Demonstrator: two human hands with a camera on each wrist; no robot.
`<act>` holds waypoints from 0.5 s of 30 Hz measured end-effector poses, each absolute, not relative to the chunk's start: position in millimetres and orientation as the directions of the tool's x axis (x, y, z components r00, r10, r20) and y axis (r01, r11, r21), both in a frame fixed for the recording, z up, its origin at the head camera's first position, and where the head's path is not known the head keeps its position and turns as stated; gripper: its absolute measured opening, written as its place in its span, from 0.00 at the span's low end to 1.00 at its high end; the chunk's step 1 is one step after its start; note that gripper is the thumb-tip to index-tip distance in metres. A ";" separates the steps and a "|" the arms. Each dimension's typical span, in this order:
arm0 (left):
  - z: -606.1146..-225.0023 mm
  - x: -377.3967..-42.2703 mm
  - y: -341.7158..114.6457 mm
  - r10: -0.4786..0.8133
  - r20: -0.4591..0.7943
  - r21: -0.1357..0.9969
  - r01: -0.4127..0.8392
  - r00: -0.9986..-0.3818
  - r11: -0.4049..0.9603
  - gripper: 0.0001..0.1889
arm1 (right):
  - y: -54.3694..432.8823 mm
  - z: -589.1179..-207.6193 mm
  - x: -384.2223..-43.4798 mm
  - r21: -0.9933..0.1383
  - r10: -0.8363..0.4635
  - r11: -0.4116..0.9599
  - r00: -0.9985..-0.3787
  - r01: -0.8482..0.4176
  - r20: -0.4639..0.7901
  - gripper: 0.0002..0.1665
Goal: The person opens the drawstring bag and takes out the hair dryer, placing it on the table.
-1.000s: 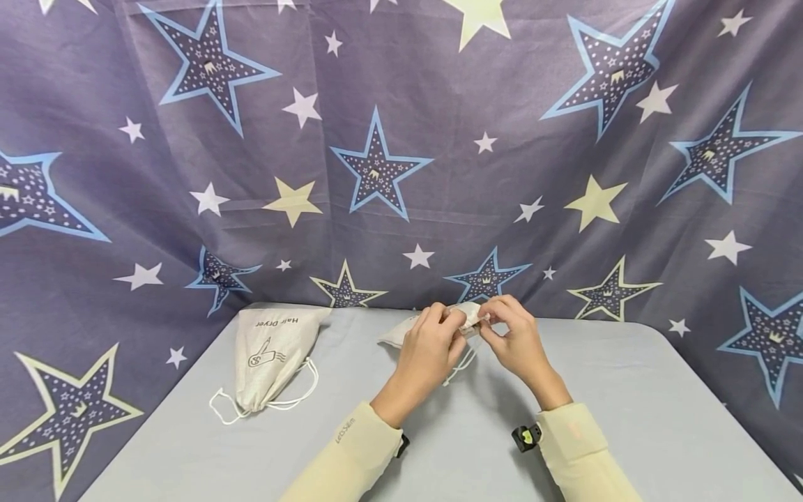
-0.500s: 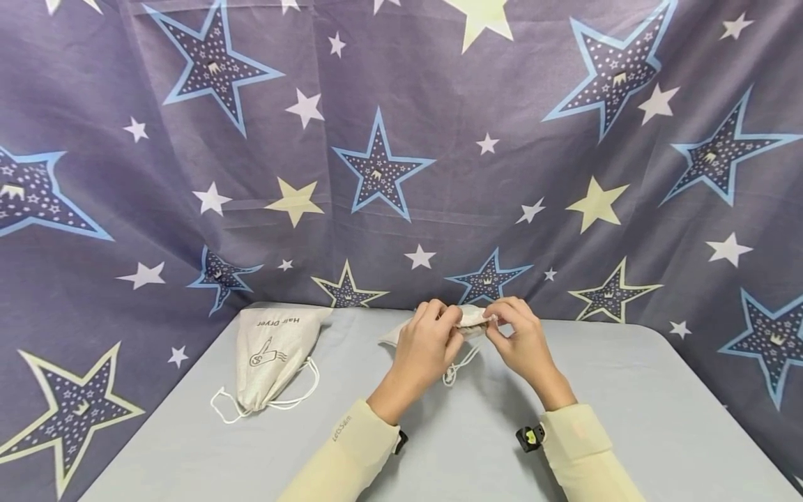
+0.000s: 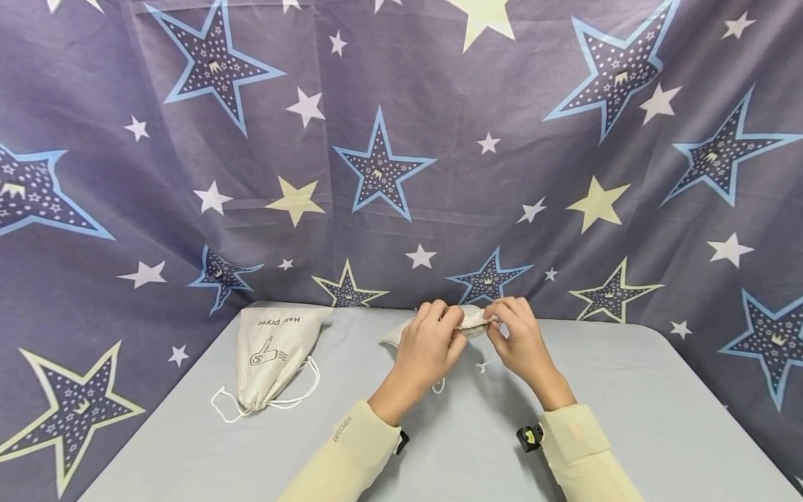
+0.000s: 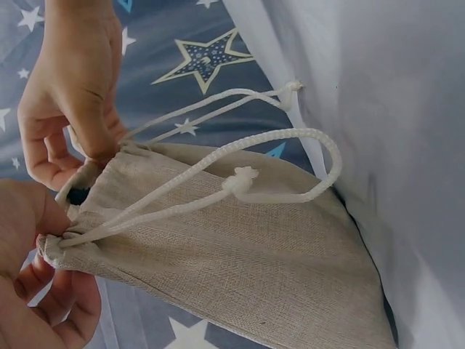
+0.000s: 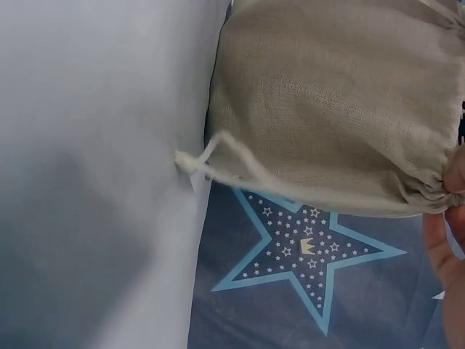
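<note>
A beige cloth drawstring bag is between my hands near the table's far edge. My left hand pinches one side of its gathered mouth, while my right hand pinches the other side. In the left wrist view, the bag's body looks full, and a small dark gap shows in the mouth between the two hands. White cords hang loose from both sides, each tied in a knot. One cord end also dangles over the table in the right wrist view.
A second drawstring bag, printed "Hair Dryer" with a dryer drawing, lies at the left of the grey table, its white cords spread loose. A purple star-patterned curtain stands behind the table.
My hands have drawn slightly apart along the bag's mouth, the right one shifting a little rightward. The hanging cords have swung from a bunch into two separate ends. The second bag stays put.
</note>
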State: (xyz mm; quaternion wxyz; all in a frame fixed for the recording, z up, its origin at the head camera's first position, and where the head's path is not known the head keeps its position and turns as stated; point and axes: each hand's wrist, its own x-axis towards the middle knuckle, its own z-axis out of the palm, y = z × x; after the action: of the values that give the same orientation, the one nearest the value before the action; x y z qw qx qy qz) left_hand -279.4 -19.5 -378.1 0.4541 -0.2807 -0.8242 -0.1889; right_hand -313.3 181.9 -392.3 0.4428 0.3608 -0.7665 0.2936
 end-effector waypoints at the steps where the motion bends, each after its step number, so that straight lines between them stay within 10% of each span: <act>1: -377.9 -279.3 -19.5 0.291 0.855 0.056 0.633 -0.430 0.772 0.09 | 182.4 -392.2 -313.4 -0.132 -0.293 0.567 -0.349 -0.813 0.890 0.15; 15: -373.2 -276.7 -20.9 0.302 0.848 0.055 0.639 -0.436 0.767 0.10 | 195.0 -393.2 -316.8 -0.182 -0.247 0.578 -0.383 -0.796 0.890 0.15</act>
State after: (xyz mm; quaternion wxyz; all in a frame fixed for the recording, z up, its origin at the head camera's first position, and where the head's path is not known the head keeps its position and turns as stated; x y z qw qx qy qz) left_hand -276.7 -20.9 -373.2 0.4483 -0.2850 -0.8262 -0.1879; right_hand -316.8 195.0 -393.2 0.4408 0.3379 -0.7711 0.3114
